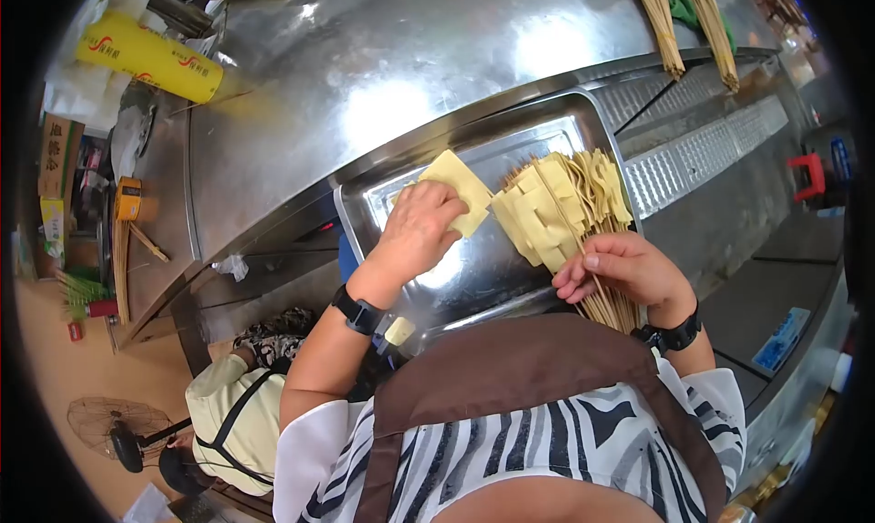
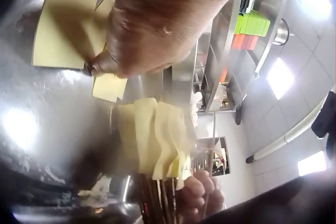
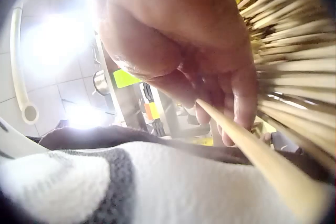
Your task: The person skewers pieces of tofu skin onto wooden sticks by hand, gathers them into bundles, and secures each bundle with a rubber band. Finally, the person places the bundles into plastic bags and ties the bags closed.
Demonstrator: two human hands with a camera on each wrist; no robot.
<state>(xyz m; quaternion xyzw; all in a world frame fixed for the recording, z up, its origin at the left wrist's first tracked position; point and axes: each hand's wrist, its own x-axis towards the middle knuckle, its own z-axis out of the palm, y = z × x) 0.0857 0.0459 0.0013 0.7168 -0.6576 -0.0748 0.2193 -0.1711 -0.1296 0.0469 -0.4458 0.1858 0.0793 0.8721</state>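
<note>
My left hand [image 1: 421,224] pinches thin, square, pale-yellow tofu sheets [image 1: 465,187] over the left part of a steel tray [image 1: 483,272]. In the left wrist view its thumb lies at the edge of the sheets [image 2: 63,29], and the other fingertips are hidden. My right hand [image 1: 629,266] holds a bamboo skewer between thumb and curled fingers; the skewer's [image 3: 262,161] blunt end sticks out toward the right wrist camera. Beside that hand, a pile of skewered, folded tofu sheets [image 1: 602,190] fills the tray's right side, its sticks pointing toward my apron.
A steel counter [image 1: 301,103] stretches beyond the tray. Bundles of bamboo sticks [image 1: 658,21] lie at its far right, and a yellow roll box [image 1: 150,56] at its left. Another person [image 1: 232,414] sits at lower left near a fan [image 1: 118,432]. A red stool [image 1: 807,175] stands far right.
</note>
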